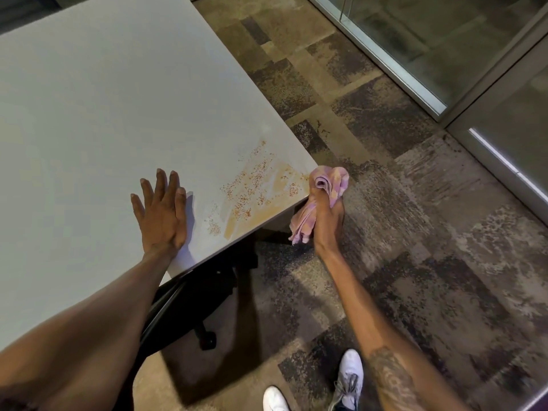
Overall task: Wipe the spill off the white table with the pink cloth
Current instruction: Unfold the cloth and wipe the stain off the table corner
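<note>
Fingers (pixel 318 200) bunch the pink cloth (pixel 326 185) beside the spill (pixel 255 197); left hand (pixel 161 212) apparently flat, spread.

The right hand (pixel 327 216) wraps around the middle of the pink cloth (pixel 326 185), so that part's covered and only the bunched ends poke out. The white table (pixel 89 99) runs off the left and top edges. The black chair (pixel 204 292) is mostly tucked under the tabletop and behind the left forearm. Both white shoes (pixel 350 378) get clipped by the bottom edge.
</note>
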{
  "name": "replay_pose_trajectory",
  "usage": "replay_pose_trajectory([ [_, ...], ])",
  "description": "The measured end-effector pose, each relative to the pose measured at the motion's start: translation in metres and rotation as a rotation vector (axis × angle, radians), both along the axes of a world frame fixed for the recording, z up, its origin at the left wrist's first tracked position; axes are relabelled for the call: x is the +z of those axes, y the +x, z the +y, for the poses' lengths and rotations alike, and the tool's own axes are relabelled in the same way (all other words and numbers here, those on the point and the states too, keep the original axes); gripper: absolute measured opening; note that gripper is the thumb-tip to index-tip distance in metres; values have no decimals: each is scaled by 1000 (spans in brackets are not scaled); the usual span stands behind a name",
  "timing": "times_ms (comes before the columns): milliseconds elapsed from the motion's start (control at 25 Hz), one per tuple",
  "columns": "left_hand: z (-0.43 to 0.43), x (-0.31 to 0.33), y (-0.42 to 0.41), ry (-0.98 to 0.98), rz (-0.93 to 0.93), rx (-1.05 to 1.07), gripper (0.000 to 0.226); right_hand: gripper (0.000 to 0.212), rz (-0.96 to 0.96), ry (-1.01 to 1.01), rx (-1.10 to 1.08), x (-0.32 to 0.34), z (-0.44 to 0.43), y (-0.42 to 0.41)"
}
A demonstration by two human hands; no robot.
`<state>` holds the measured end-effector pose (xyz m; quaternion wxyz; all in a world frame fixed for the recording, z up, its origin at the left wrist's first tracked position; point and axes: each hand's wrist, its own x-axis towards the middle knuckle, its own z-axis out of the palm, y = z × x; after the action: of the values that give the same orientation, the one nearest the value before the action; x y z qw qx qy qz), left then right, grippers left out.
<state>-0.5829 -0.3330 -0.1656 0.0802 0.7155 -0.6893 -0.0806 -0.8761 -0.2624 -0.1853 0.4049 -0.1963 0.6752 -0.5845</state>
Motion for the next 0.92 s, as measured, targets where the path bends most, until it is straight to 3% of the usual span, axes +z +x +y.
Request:
replay_pose_trajectory([
  [240,-1,-3,1,11,-24,4,56,50,-111,-33,-103,0,9,31],
  [480,1,0,1,5,-8,-9,56,37,-193,-35,44,-11,59,125],
  [680,2,5,-2,15,8,-3,54,73,-285,-2,18,-6,71,179],
  [760,3,6,-2,15,23,10,53,78,-290,30,0,-6,68,185],
  [840,2,8,-4,13,18,18,52,74,-265,49,-24,-7,65,176],
  [920,-1,8,-4,28,19,25,52,57,-279,5,-86,-5,59,158],
])
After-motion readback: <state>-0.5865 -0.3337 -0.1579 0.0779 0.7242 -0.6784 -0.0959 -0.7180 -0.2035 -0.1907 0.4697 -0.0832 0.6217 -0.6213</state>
